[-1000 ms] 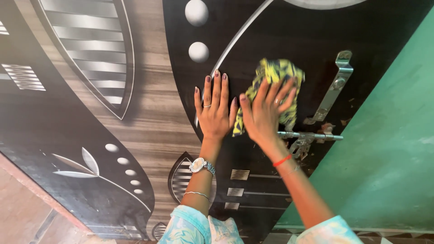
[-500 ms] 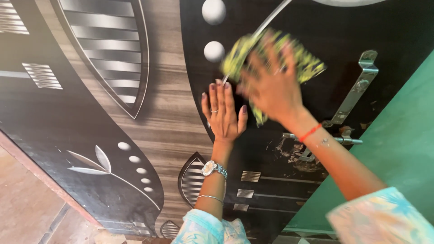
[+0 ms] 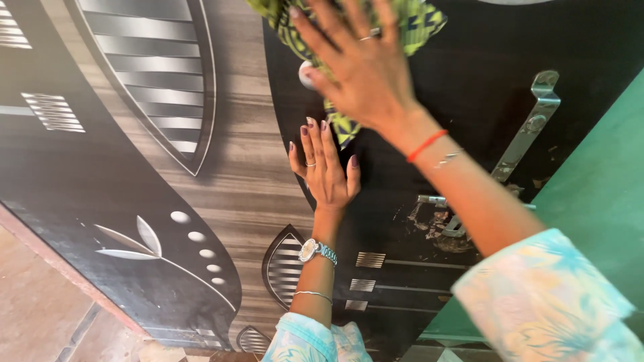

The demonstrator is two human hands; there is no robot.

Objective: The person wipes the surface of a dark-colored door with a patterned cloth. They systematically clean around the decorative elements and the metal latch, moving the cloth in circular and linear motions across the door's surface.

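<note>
Yellow-green cloth (image 3: 349, 127) pinned flat under right hand (image 3: 359, 67), fingers spread wide, high on dark patterned door (image 3: 469, 100). Left hand (image 3: 325, 167) open, palm flat on door just below cloth's hanging corner. Metal latch (image 3: 526, 134) to the right, well apart.

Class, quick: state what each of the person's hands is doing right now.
Left hand: open, palm flat against the door, holding nothing.
Right hand: fingers spread, pressing the yellow-green cloth against the door.
</note>
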